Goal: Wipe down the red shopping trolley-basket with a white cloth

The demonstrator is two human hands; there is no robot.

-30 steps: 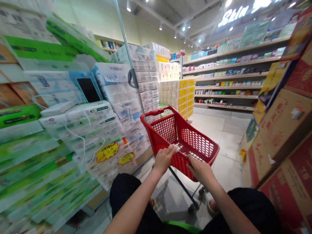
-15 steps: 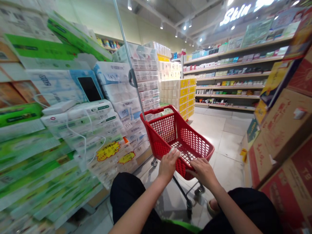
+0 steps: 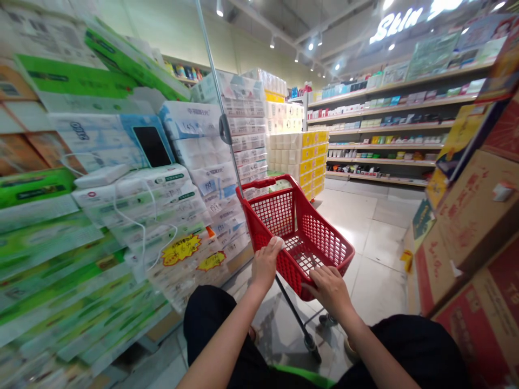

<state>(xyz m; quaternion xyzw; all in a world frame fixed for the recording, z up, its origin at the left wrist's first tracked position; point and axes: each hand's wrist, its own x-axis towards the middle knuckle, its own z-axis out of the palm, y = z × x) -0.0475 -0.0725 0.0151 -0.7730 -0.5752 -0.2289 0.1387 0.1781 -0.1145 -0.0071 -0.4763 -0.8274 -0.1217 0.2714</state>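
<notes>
Red cart (image 3: pixel 290 274), center of frame. Left hand (image 3: pixel 265 265): grip holding white wad (image 3: pixel 279 242) at near rim (image 3: pixel 296 266). Right hand (image 3: pixel 330 289): grip curled over same rim, lower right of middle.

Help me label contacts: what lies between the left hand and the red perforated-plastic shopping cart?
In the head view, a small white piece of unclear material shows from under the left hand, apparently against the cart.
</notes>
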